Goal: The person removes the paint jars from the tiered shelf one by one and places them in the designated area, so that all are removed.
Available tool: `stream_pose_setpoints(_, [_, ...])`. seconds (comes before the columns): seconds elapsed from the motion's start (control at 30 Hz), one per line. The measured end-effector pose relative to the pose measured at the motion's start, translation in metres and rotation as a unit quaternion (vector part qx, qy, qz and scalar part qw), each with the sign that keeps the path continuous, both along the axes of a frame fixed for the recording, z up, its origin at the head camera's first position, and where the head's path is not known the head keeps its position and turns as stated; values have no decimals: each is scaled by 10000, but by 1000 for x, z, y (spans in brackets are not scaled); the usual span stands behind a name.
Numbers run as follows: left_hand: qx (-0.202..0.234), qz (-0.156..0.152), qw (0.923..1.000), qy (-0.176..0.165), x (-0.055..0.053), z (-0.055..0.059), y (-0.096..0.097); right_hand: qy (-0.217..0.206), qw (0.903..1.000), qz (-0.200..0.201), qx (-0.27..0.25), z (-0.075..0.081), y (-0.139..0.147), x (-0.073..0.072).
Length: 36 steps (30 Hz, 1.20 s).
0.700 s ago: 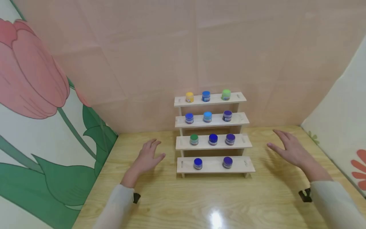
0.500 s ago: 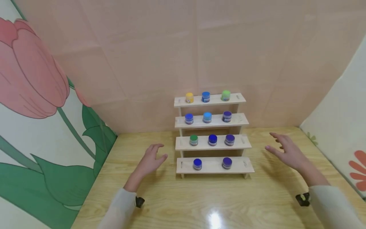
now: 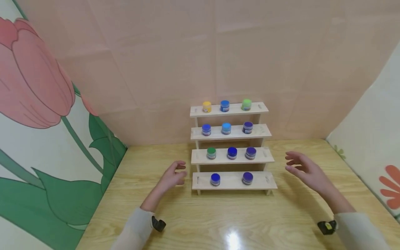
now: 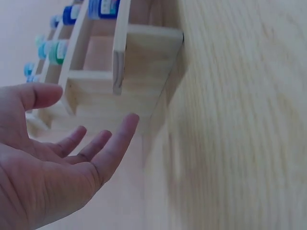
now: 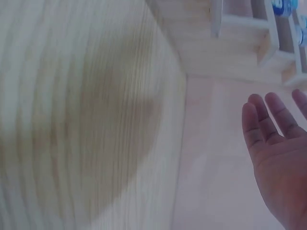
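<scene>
A pale wooden stepped rack (image 3: 204, 185) with several tiers stands on the table, bearing small lidded paint jars. On its top tier are a yellow jar (image 3: 207, 107), a blue one and a light green jar (image 3: 246, 105). Blue, light blue and purple jars fill the second tier; a green jar (image 3: 211, 153) sits left on the third. The lowest tier holds a dark blue jar (image 3: 215, 179) and a purple jar (image 3: 247, 178). My left hand (image 3: 172, 176) hovers left of the rack, fingers loosely bent, holding nothing. Right of the rack, my right hand (image 3: 304, 170) is likewise relaxed and unoccupied.
The light wood-grain table (image 3: 187, 218) extends around the rack. Behind it hangs a plain pinkish cloth (image 3: 162, 69). A tulip-printed panel (image 3: 34, 76) borders the left side, and a white flowered panel (image 3: 375, 118) the right. Dark wrist cameras sit at both cuffs.
Both hands have moved inward toward the rack and slightly nearer the person, their fingers bending a little more. The jars and rack have stayed in place.
</scene>
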<state>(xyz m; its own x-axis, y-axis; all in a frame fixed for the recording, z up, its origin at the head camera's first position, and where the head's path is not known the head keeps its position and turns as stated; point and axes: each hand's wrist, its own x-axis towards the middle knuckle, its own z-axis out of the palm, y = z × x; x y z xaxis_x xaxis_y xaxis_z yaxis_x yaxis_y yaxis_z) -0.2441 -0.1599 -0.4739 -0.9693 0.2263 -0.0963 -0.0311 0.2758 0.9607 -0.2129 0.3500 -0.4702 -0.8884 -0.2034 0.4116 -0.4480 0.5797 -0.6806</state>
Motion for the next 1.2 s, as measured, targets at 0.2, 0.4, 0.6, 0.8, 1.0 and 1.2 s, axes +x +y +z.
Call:
stream_pose_setpoints(0.2, [648,-21,9971,-403,4,-4,8,-170,9995,146,-231,-1,-16,7])
stream_pose_setpoints(0.4, [873,-39,9944,-602,8,-7,12,-253,9987,308,-311,-3,-30,12])
stream_pose_setpoints(0.6, [1092,-115,9907,-807,10,-9,12,-228,9973,562,-417,-7,-42,14])
stream_pose_setpoints(0.8, [1166,-119,9891,-887,11,-11,13,-314,9943,863,-540,-9,-54,16])
stream_pose_setpoints(1.0, [1248,-74,9870,-1013,12,-14,15,-358,9938,951,-455,-9,-65,19])
stream_pose_setpoints(1.2, [1341,-171,9844,-1128,9,-21,18,-444,9949,863,-256,-12,-77,20])
